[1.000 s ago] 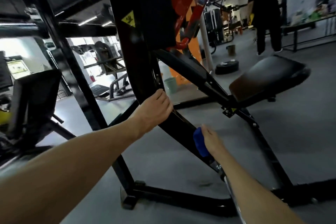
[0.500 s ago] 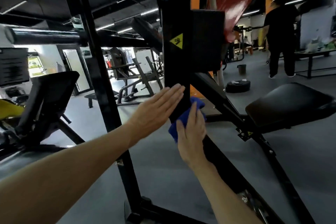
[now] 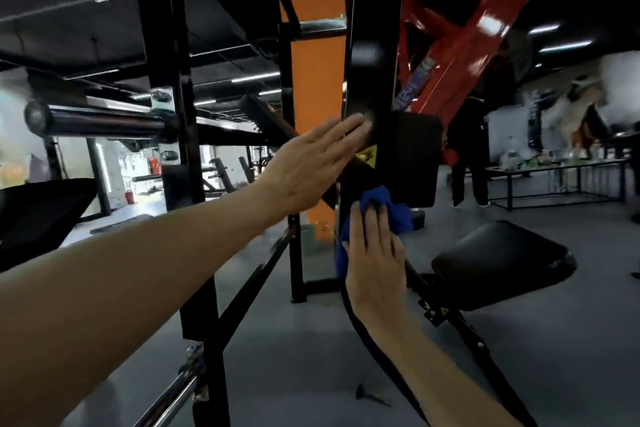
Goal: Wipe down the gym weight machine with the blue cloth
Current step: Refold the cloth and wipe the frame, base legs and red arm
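Pressing blue cloth [image 3: 375, 210] higher up the upright [image 3: 372, 80], both hands' fingers stay straight.

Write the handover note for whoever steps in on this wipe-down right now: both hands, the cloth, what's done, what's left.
Left hand: open, flat, fingertips on the machine's black upright post beside the yellow warning sticker.
Right hand: fingers straight, pressing the blue cloth against the same post, just below the sticker.
Done: cannot tell from this view which surfaces are already wiped.
Left: by the look of it, the post above the cloth, the red arm and the black seat pad.
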